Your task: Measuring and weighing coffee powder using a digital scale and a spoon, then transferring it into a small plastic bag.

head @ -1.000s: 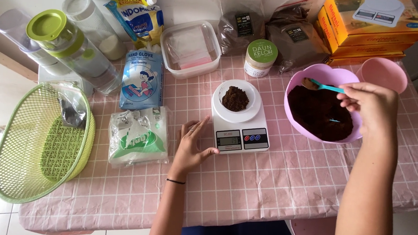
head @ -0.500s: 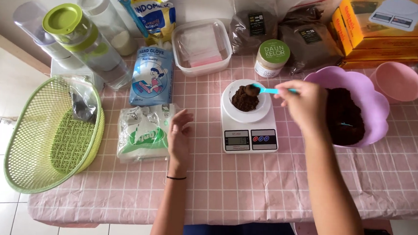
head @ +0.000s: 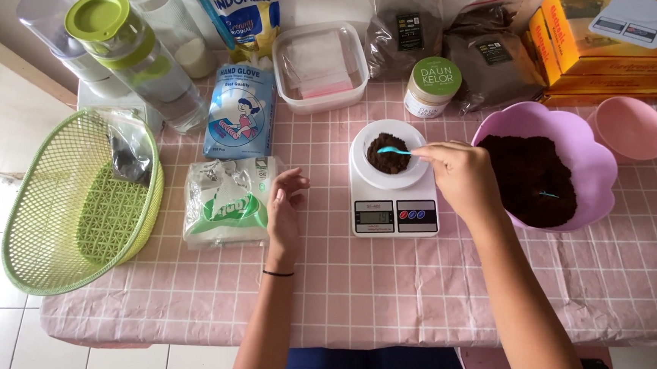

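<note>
My right hand (head: 460,174) holds a small turquoise spoon (head: 393,150) over the heap of dark brown powder (head: 387,153) on the white kitchen scale (head: 393,182). The spoon's tip touches the heap. To the right stands a purple scalloped bowl (head: 551,124) with more dark powder (head: 530,178) in it. My left hand (head: 284,208) rests on the pink checked tablecloth (head: 383,287), fingers loosely apart, beside a green and white plastic packet (head: 225,201). It holds nothing.
A green mesh basket (head: 76,207) hangs off the table's left end. Along the back stand bottles (head: 131,51), a blue pouch (head: 239,114), a clear lidded tub (head: 320,66), a green-lidded jar (head: 432,86), dark bags (head: 496,54), orange boxes (head: 618,43) and a pink bowl (head: 632,128).
My right hand has moved with the spoon from the purple bowl to the scale and now dips lower onto the heap. My left hand slid a little left, beside the packet.
</note>
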